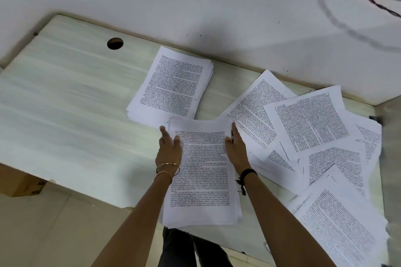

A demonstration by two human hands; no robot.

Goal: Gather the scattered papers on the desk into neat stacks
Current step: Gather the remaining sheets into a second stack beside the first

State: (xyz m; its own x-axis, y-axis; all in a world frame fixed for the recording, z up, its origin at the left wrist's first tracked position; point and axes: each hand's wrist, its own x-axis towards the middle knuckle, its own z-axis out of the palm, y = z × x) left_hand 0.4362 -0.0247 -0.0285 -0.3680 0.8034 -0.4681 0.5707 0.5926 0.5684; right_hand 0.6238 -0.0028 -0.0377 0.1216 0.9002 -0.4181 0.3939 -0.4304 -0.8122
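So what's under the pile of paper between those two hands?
That pile of white printed sheets lies over the pale wooden desk; its far corner covers the edge of the tidy printed stack. Anything else beneath is hidden.

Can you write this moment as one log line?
squaring middle stack of printed white papers | left hand on its left edge | right hand on its right edge | neat white paper stack behind | scattered white sheets at right
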